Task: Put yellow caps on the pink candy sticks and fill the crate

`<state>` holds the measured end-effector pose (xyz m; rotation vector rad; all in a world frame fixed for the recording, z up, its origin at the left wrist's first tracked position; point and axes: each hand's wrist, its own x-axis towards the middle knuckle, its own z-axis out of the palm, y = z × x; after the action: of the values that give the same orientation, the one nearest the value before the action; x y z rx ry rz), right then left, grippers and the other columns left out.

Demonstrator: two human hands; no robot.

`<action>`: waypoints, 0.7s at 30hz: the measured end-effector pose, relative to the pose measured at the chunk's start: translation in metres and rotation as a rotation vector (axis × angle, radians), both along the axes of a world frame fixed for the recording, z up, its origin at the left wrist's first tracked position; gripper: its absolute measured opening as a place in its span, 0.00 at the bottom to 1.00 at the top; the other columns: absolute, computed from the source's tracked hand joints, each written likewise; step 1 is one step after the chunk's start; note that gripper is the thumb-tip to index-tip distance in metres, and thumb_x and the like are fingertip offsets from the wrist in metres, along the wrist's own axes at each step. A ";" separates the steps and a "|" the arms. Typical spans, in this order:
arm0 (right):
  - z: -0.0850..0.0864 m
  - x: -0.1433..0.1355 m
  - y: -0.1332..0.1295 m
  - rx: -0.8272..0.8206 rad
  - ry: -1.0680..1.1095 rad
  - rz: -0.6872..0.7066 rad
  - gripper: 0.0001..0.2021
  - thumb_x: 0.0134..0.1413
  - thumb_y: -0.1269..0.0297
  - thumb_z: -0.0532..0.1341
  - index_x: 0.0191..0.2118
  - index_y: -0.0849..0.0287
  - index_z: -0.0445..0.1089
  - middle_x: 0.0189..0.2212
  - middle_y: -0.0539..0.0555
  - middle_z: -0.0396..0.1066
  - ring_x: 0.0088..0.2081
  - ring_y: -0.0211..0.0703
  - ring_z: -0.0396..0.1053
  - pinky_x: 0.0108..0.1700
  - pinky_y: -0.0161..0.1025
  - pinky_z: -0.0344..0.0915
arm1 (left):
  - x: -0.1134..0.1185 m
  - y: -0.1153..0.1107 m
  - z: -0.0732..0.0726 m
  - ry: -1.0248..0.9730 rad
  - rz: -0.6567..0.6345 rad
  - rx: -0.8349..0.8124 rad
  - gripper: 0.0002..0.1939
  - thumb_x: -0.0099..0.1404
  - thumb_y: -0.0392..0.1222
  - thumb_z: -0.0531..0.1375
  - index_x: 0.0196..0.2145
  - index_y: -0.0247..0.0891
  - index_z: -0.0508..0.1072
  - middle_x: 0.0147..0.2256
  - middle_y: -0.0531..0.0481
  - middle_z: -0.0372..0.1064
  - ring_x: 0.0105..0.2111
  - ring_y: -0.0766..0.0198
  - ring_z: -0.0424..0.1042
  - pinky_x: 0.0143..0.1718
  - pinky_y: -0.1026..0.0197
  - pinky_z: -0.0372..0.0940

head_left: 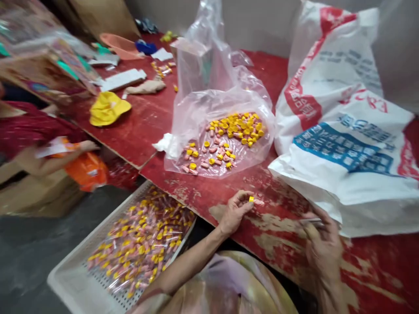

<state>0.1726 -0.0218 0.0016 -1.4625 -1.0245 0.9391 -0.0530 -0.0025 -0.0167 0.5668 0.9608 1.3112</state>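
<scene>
My left hand is closed in a pinch on a small pink tube with a yellow cap, held just above the worn red table. The tube's pink end points right. Farther right, my right hand is closed and smeared by motion, with something thin and greyish between its fingers that I cannot make out. Beyond my hands lies a clear plastic bag, with many of the same pink, yellow-capped pieces on it or in it. A white sack with red and blue print stands close to my right hand.
A white crate full of packed pink and yellow pieces sits left of my lap. The red table bears a yellow cap and an orange basket. At the left, another person's hand is by an orange bag.
</scene>
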 end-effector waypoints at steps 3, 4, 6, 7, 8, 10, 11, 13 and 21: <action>0.000 -0.032 0.010 0.021 0.090 0.118 0.18 0.48 0.59 0.66 0.45 0.58 0.65 0.41 0.55 0.68 0.39 0.42 0.68 0.41 0.39 0.67 | 0.012 -0.010 0.001 -0.094 -0.007 -0.041 0.23 0.52 0.43 0.67 0.43 0.36 0.65 0.31 0.51 0.72 0.25 0.69 0.71 0.30 0.66 0.66; 0.000 -0.041 0.013 0.023 0.079 0.172 0.17 0.48 0.59 0.66 0.43 0.58 0.65 0.41 0.56 0.68 0.39 0.42 0.68 0.40 0.39 0.67 | 0.014 -0.013 0.002 -0.107 0.000 -0.052 0.24 0.51 0.43 0.68 0.43 0.36 0.65 0.31 0.51 0.72 0.25 0.69 0.71 0.29 0.66 0.66; 0.000 -0.056 0.016 0.033 0.036 0.275 0.15 0.49 0.59 0.65 0.41 0.58 0.65 0.41 0.56 0.67 0.41 0.43 0.68 0.41 0.39 0.67 | 0.017 -0.015 0.004 -0.122 0.012 -0.064 0.23 0.50 0.44 0.68 0.41 0.36 0.65 0.30 0.52 0.72 0.25 0.68 0.71 0.28 0.66 0.66; -0.001 -0.061 0.016 0.046 0.012 0.318 0.14 0.50 0.59 0.65 0.41 0.58 0.64 0.41 0.56 0.67 0.42 0.43 0.67 0.43 0.40 0.67 | 0.017 -0.015 0.005 -0.121 0.018 -0.068 0.22 0.50 0.44 0.68 0.39 0.36 0.65 0.29 0.52 0.71 0.24 0.69 0.71 0.28 0.66 0.66; -0.003 -0.064 0.016 0.066 -0.012 0.348 0.13 0.51 0.59 0.64 0.40 0.58 0.64 0.41 0.56 0.67 0.44 0.44 0.67 0.45 0.40 0.67 | 0.017 -0.015 0.006 -0.109 0.026 -0.072 0.21 0.50 0.45 0.68 0.38 0.36 0.66 0.29 0.52 0.71 0.24 0.69 0.71 0.28 0.66 0.66; -0.007 -0.067 0.014 0.113 -0.099 0.377 0.11 0.54 0.60 0.62 0.39 0.58 0.64 0.41 0.55 0.66 0.45 0.44 0.66 0.46 0.41 0.66 | 0.017 -0.015 0.007 -0.053 0.035 -0.088 0.20 0.51 0.47 0.68 0.36 0.35 0.69 0.29 0.52 0.71 0.25 0.69 0.70 0.28 0.66 0.66; -0.010 -0.067 0.013 0.137 -0.168 0.389 0.10 0.55 0.60 0.61 0.39 0.58 0.64 0.40 0.56 0.67 0.45 0.44 0.66 0.45 0.41 0.66 | 0.017 -0.015 0.007 -0.011 0.030 -0.099 0.19 0.51 0.49 0.67 0.37 0.35 0.70 0.30 0.52 0.71 0.25 0.69 0.70 0.29 0.66 0.66; -0.013 -0.068 0.012 0.186 -0.336 0.426 0.09 0.58 0.60 0.58 0.41 0.58 0.64 0.39 0.56 0.67 0.42 0.43 0.67 0.44 0.41 0.67 | 0.017 -0.018 0.008 0.085 -0.006 -0.107 0.20 0.55 0.51 0.64 0.40 0.35 0.73 0.29 0.52 0.71 0.25 0.69 0.69 0.31 0.65 0.66; -0.003 -0.068 0.015 0.336 -0.712 0.487 0.07 0.64 0.65 0.50 0.43 0.58 0.63 0.38 0.56 0.66 0.40 0.42 0.66 0.43 0.39 0.64 | 0.018 -0.022 0.012 0.524 -0.217 0.192 0.16 0.65 0.38 0.51 0.46 0.36 0.73 0.34 0.48 0.72 0.33 0.63 0.68 0.39 0.63 0.63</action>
<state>0.1051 -0.0070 -0.0014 -1.2952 -2.0215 0.5143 -0.0351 -0.0248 -0.0044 1.1694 1.1619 1.0824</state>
